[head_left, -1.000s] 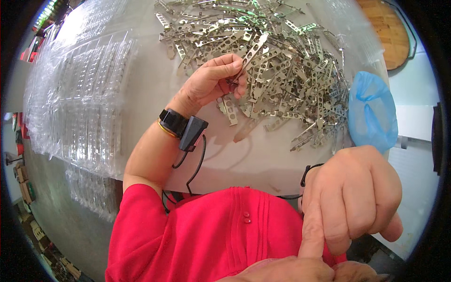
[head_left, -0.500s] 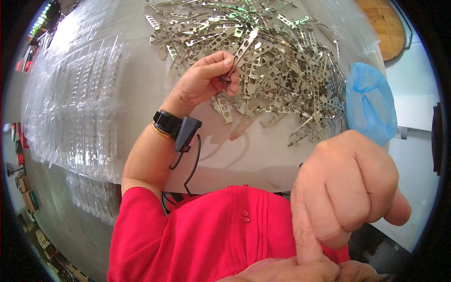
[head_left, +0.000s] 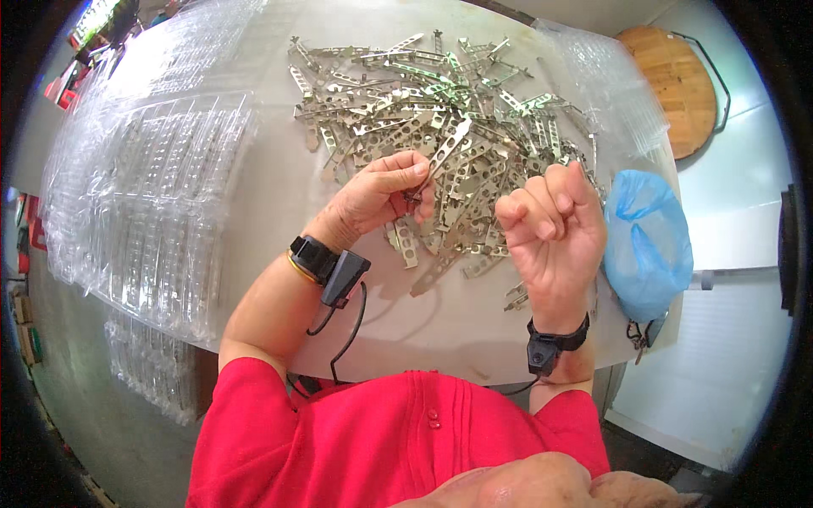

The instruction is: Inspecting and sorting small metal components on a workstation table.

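Note:
My left hand (head_left: 391,188) pinches a thin metal strip with round holes (head_left: 446,147) between thumb and fingers, above the near left part of a heap of similar strips (head_left: 483,165). The strip tilts up toward the far right; its lower end is partly hidden by my fingers. To the right, my right hand (head_left: 557,233) is raised over the near right side of the heap. Its fingers are curled in toward the palm, and I see nothing in them.
Stacked clear plastic trays (head_left: 161,203) cover the table's left side. A blue plastic bag (head_left: 648,245) sits at the right edge, and clear plastic sheeting (head_left: 605,85) lies at the far right. Beyond stands a round wooden board (head_left: 673,89). Black cables (head_left: 360,317) run from my wrists.
My right hand has moved from close to the camera, at lower right, out over the heap's right side. My left hand still holds the strip. The whole view has shifted, with things appearing lower.

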Motion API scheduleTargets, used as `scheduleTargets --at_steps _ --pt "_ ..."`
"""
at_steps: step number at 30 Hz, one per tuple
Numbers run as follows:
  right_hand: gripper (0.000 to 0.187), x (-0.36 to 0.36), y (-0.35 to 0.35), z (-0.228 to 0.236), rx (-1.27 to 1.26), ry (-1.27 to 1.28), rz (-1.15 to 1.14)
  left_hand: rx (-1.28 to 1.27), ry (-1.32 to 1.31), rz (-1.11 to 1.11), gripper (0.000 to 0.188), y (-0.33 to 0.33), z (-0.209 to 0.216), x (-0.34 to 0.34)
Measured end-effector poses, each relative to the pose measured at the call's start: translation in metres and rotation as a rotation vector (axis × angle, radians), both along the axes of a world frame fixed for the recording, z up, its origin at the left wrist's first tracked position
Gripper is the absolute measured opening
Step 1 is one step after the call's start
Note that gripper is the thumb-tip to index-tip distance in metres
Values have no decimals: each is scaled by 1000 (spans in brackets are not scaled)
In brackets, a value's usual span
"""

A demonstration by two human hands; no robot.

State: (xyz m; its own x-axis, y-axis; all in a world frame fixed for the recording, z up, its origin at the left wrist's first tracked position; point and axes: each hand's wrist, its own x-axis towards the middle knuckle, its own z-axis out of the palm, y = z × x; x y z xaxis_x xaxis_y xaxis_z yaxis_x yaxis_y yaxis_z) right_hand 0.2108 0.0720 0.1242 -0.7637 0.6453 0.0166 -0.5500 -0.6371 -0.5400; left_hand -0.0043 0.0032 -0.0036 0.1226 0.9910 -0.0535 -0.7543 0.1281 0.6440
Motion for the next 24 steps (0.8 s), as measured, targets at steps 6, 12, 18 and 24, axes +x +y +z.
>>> scheduleTargets --at_steps 6,12,18,24 --pt "40 -1 5 -4 21 -39 -22 -12 -20 9 14 3 -3 -2" --pt "24 -5 -2 -2 83 -91 -73 9 -14 -3 13 4 -2 -3" --pt "19 -3 -2 -1 316 -374 -109 -9 40 6 14 2 0 0" --pt "24 0 -15 2 445 -350 -167 31 28 -1 14 3 -1 2"
